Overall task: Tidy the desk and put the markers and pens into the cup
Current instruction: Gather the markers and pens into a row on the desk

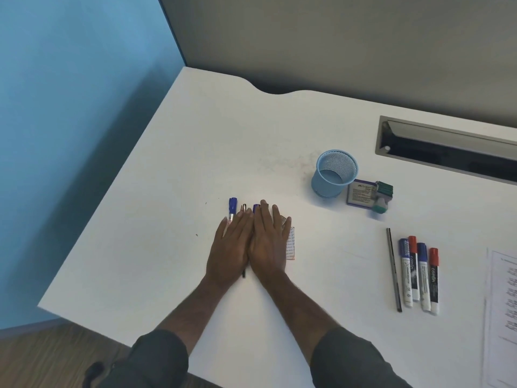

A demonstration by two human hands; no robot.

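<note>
Both hands, left hand [230,249] and right hand [270,245], lay flat with fingers [265,212] spread, gripping nothing, covering pens [232,210] on the desk [195,141]. The cup [334,173] stood beyond the fingers, rightward; four markers [419,275] lay farther right.

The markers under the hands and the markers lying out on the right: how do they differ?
The markers under the hands are mostly hidden by the left hand and right hand; only blue caps show. The group of four on the right lies fully in view, side by side, two blue caps and two red, beside a thin grey pen. Both sets lie flat on the white desk, outside the blue mesh cup.
</note>
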